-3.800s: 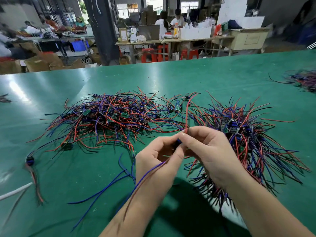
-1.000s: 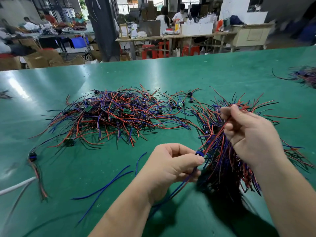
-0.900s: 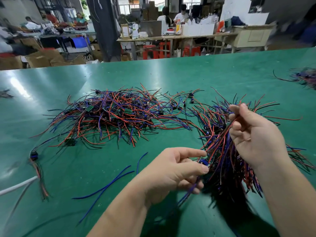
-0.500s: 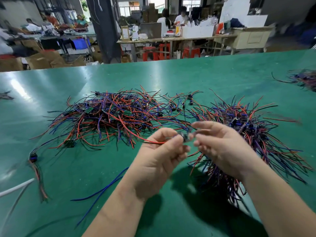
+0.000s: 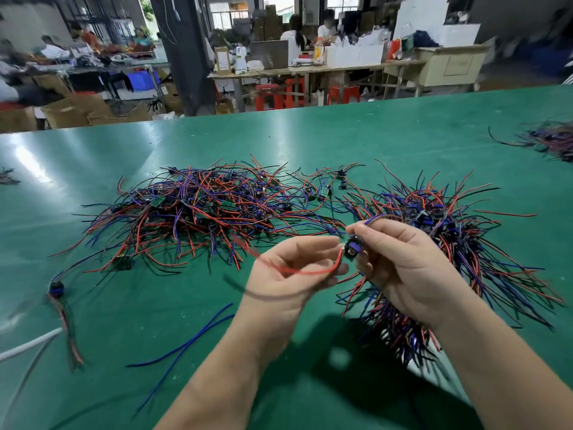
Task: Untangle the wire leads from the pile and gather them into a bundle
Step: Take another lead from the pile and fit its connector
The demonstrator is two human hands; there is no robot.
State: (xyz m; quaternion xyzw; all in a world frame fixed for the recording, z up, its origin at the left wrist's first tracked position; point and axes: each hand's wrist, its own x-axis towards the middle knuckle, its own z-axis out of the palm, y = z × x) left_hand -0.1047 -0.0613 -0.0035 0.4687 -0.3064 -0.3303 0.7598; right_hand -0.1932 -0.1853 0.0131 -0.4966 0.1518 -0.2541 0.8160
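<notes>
Breakage is risked under a hard tug: a small module (image 5: 352, 248) is pinched by the right hand (image 5: 403, 268), its red lead (image 5: 297, 270) gripped by the left hand (image 5: 279, 285) just beside.

Glossy green table (image 5: 310, 144); plastic-coated wire leads (image 5: 201, 212).

Factory workshop; long workbenches (image 5: 341, 69), cardboard boxes (image 5: 77, 111), workers (image 5: 293, 38)
</notes>
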